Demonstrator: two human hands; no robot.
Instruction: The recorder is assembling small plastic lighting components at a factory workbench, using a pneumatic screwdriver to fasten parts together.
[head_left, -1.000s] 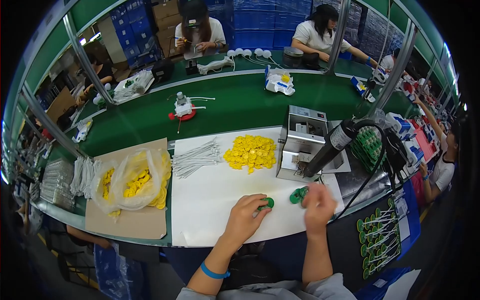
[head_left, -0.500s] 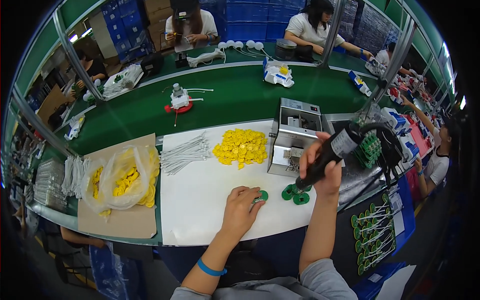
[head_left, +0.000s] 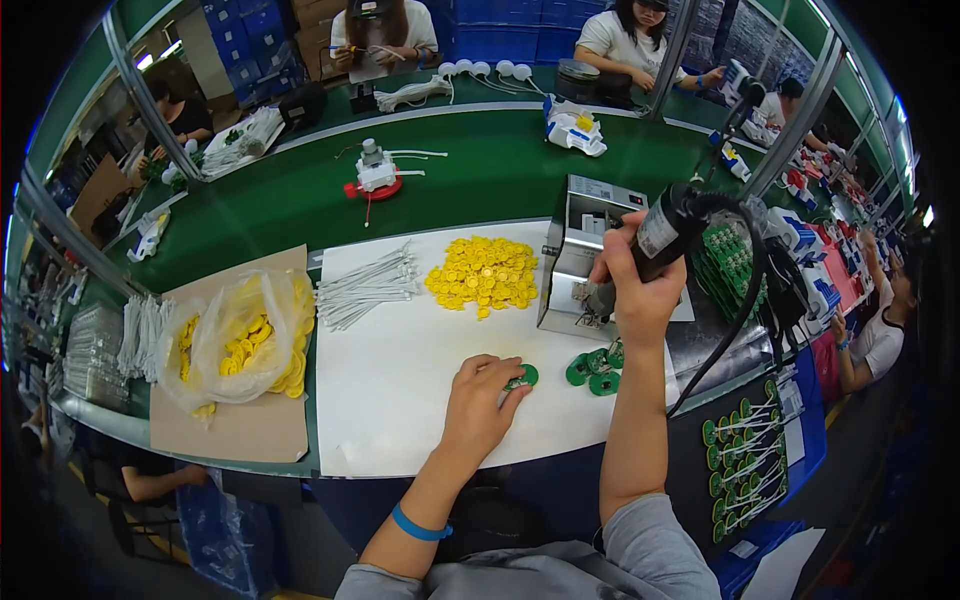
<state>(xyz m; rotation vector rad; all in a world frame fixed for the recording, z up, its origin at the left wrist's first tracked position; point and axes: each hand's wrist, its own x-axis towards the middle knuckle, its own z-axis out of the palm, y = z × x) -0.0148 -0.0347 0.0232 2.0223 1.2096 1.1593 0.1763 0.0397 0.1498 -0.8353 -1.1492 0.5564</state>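
Observation:
A black electric screwdriver (head_left: 660,240) is gripped in my right hand (head_left: 642,300), tilted over the silver metal screw feeder box (head_left: 556,262). Its lower end reaches the box's front opening; my view of the very tip is too small to make out. On the white sheet (head_left: 390,400), my left hand (head_left: 480,402) closes its fingers on a small round green circuit board (head_left: 528,377). Several more round green boards (head_left: 603,384) lie between my two forearms, to the right. Yellow round plastic pieces (head_left: 485,275) form a pile beyond my left hand.
White cable ties (head_left: 370,288) lie left of the yellow pile. An open plastic bag (head_left: 245,345) of yellow pieces rests on cardboard. Green boards (head_left: 728,265) are stacked at right, near the screwdriver's cable (head_left: 752,285). Beyond runs a green conveyor (head_left: 280,205) carrying assemblies; co-workers sit around it.
My right hand has lifted the screwdriver away from the round boards, up and forward to the metal box. My left hand stays on its board. Items on the conveyor have shifted slightly right.

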